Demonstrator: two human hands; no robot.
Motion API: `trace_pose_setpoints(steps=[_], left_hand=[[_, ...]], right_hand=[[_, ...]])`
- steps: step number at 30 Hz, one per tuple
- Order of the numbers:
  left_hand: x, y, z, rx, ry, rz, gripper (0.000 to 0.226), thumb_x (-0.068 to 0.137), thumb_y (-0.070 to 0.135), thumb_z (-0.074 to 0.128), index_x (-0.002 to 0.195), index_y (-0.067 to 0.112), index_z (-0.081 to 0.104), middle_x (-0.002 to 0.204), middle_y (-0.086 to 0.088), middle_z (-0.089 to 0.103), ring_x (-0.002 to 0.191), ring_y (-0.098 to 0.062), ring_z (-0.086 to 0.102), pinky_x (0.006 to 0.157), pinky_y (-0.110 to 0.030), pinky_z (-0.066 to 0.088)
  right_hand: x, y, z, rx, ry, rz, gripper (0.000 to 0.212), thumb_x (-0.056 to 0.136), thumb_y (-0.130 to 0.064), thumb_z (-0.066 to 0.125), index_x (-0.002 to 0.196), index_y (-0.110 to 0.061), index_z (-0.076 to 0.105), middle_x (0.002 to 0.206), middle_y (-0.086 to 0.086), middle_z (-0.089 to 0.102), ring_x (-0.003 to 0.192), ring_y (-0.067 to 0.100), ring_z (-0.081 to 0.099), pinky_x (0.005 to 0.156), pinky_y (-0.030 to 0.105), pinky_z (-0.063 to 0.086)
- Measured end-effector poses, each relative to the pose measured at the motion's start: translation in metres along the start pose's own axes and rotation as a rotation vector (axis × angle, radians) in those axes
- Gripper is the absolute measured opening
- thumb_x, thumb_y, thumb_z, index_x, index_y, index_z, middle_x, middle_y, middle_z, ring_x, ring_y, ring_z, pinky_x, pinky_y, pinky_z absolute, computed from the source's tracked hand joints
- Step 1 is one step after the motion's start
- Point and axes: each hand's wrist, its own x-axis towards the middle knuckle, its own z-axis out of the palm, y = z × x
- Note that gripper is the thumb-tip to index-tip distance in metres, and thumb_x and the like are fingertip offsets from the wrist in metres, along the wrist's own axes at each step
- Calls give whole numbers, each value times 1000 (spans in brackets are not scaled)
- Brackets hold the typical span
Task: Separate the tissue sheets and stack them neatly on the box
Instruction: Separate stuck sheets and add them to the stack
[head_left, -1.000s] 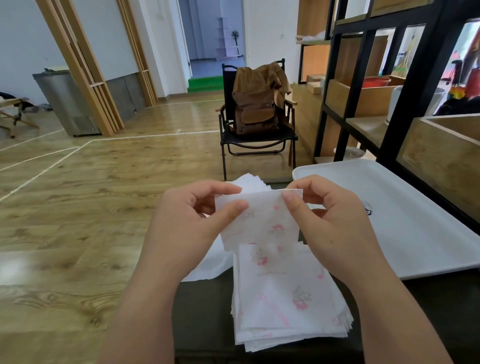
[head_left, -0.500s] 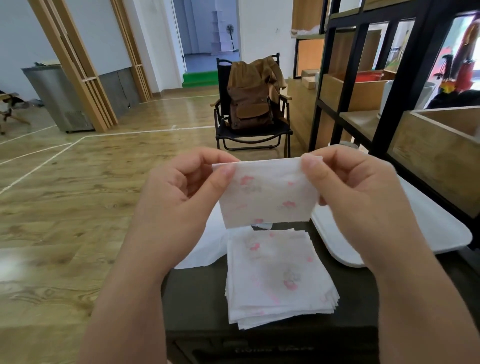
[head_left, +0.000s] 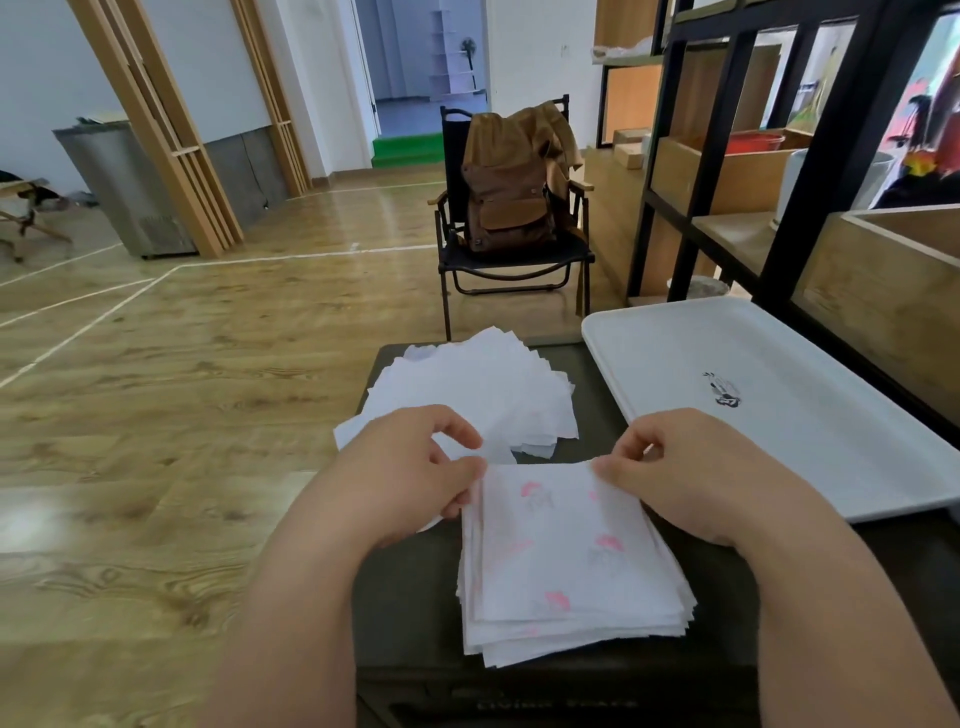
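Both hands have come down from chest height, and the sheet they held up now lies on top of the printed tissue stack (head_left: 571, 566) on the dark box (head_left: 405, 587). Left hand (head_left: 410, 478) and right hand (head_left: 691, 473) curl their fingers round its two far corners, pinching them. Just beyond the fingers a looser pile of plain white sheets (head_left: 478, 395) fans out, with a white tray (head_left: 769, 395) to the right.
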Motion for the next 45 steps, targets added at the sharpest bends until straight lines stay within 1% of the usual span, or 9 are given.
trace_pose_setpoints(steps=[3,5,7,12,19,27,31,38,45], left_hand=[[7,-15,-4,214,232,-25,26,97,14,46,115,30,57,104,6,66,87,-13,63,66,-28,51],[10,-23,-2,367,178,-10,43,94,9,45,131,30,48,131,7,52,110,-15,52,83,-31,47],[14,-28,3,362,111,19,46,94,16,50,136,32,43,138,8,45,118,-14,47,83,-27,42],[29,-40,19,412,224,-157,44,93,34,59,132,19,45,131,-3,47,111,-21,51,75,-27,38],[37,-52,19,135,314,-152,14,89,25,68,80,27,57,89,7,61,69,-11,56,59,-27,42],[22,-36,-1,-31,687,151,14,86,24,71,78,35,70,77,28,64,86,14,54,59,-10,34],[18,-30,-6,-73,772,356,12,85,20,75,86,32,75,88,22,65,87,1,59,70,-8,40],[8,-20,-14,-130,892,784,14,88,15,71,94,27,74,95,15,65,92,-18,64,78,-31,51],[0,-8,-11,-135,813,887,19,83,14,75,94,29,72,100,5,63,94,-21,61,80,-21,47]], right_hand=[[2,-1,0,21,95,-5,22,87,-50,63,80,-30,62,78,-15,60,69,3,54,53,18,33],[2,-3,0,30,163,-19,22,87,-52,62,79,-31,60,78,-16,58,69,2,52,52,18,31],[1,-6,1,50,200,-43,22,87,-51,62,78,-31,60,77,-16,59,69,1,52,52,17,30],[-2,-16,10,106,234,-121,21,87,-47,62,74,-31,62,71,-15,60,64,-1,55,48,14,33],[-2,-23,15,182,244,-177,17,89,-43,61,78,-30,64,73,-13,62,69,-4,56,48,11,39],[1,-23,16,255,343,-249,15,89,-36,62,76,-29,65,72,-15,63,76,-9,54,57,6,42],[-1,-26,16,334,362,-331,13,89,-32,62,77,-32,65,74,-17,64,78,-8,56,50,3,42],[-1,-30,16,470,267,-413,30,88,-40,61,118,-46,57,108,-27,61,106,-9,54,83,14,46],[-11,-38,14,706,85,-495,28,72,-52,67,92,-33,72,85,-18,73,81,-1,68,66,6,47]])
